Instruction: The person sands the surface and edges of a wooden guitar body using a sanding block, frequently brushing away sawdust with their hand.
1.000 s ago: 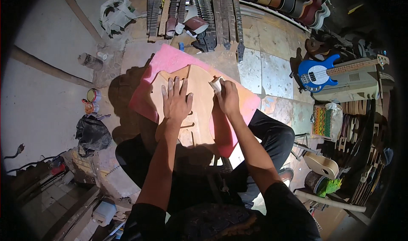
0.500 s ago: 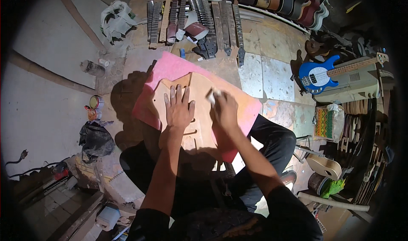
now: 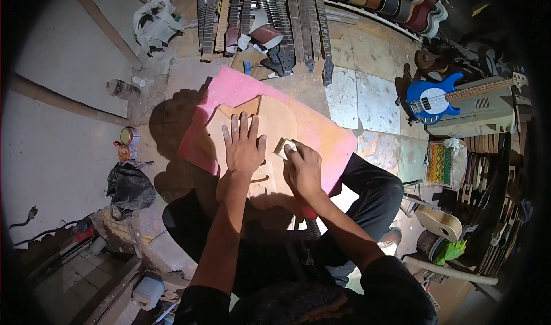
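Observation:
An unpainted wooden guitar body (image 3: pixel 275 115) with cut-out slots lies across my lap, on a pink foam sheet (image 3: pixel 228 85). My left hand (image 3: pixel 245 147) rests flat on the body's left half, its fingers slightly spread. My right hand (image 3: pixel 305 167) grips a small pale block (image 3: pixel 284 148), which looks like a sanding block, between thumb and fingers. That block sits against the wood near the body's right side. Shadow covers the end of the body closest to me.
Guitar necks (image 3: pixel 278 24) and crumpled sandpaper (image 3: pixel 267 36) lie on the floor ahead. A blue bass guitar (image 3: pixel 434 99) leans at the right, above stacked wooden parts. Paint cans (image 3: pixel 130 135) and a black plastic bag (image 3: pixel 130 188) stand left. Dark trousers show on my bent legs.
My right hand has drawn the block toward me along the guitar body's right side. The left hand keeps its place on the wood.

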Demonstrator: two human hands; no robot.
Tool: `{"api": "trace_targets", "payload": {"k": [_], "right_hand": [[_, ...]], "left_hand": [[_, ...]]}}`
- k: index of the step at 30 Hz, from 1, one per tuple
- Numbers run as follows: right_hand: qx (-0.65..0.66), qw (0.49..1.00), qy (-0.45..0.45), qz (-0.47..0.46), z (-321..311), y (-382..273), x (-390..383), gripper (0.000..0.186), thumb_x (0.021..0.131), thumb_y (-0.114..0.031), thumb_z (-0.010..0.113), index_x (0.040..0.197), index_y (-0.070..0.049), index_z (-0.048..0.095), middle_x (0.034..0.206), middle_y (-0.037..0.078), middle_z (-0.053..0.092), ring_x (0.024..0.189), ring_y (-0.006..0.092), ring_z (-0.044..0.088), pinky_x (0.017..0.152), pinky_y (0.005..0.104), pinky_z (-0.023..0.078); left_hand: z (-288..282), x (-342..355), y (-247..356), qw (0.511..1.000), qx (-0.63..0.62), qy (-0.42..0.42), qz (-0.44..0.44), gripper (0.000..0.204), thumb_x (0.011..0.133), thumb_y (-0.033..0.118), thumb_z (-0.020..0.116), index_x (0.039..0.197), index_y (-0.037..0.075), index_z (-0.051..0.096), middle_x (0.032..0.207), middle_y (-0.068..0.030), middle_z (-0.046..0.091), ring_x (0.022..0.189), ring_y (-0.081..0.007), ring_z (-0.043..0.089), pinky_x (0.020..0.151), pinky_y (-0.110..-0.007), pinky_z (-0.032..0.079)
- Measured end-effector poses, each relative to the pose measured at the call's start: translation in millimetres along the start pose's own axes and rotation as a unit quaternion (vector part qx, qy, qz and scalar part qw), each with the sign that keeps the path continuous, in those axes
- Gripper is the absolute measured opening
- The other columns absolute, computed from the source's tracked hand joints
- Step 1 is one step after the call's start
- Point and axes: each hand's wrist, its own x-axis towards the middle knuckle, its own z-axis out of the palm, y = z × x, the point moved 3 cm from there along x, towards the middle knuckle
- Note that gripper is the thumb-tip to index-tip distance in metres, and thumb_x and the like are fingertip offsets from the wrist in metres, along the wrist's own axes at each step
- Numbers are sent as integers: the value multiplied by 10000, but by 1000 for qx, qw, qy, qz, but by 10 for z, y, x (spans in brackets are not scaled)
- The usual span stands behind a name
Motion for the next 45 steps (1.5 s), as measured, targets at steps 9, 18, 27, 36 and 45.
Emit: {"api": "trace_targets", "payload": {"k": [9,18,27,36,45], "right_hand": [[-2,999,34,34,49,361,851,400,851,-78,748,1248,-70,703,1200,226,683,1066,447,653,910,519,528],[4,998,17,62,117,176,918,435,836,-49,752,1261,-66,666,1181,208,663,1063,432,636,891,523,515],[52,999,7,4,7,183,388,444,839,-67,781,1272,-65,684,1270,211,653,1146,428,632,971,504,507],[-2,999,-26,44,77,501,842,468,848,-47,770,1304,-50,663,1297,238,623,1148,457,624,961,516,517],[23,997,9,74,123,678,1196,466,871,-116,768,1320,-74,651,1273,215,624,1167,449,603,969,527,496]], "left_hand": [[103,23,98,1000,-15,4,7,652,1037,430,530,1614,139,440,1692,-142,352,1592,-381,247,1276,-640,159],[2,12,23,1000,21,-14,-3,659,1042,466,498,1623,163,433,1697,-128,351,1585,-374,265,1276,-621,158],[-41,5,-30,1000,7,-15,-8,670,1037,442,515,1628,140,417,1708,-136,328,1596,-383,238,1280,-636,148],[66,15,48,1000,-9,-11,3,683,1031,442,530,1628,131,414,1702,-140,335,1603,-377,217,1278,-640,149],[55,76,134,1000,-3,-18,16,683,1026,432,536,1627,130,416,1703,-146,330,1598,-388,222,1273,-649,149]]}}
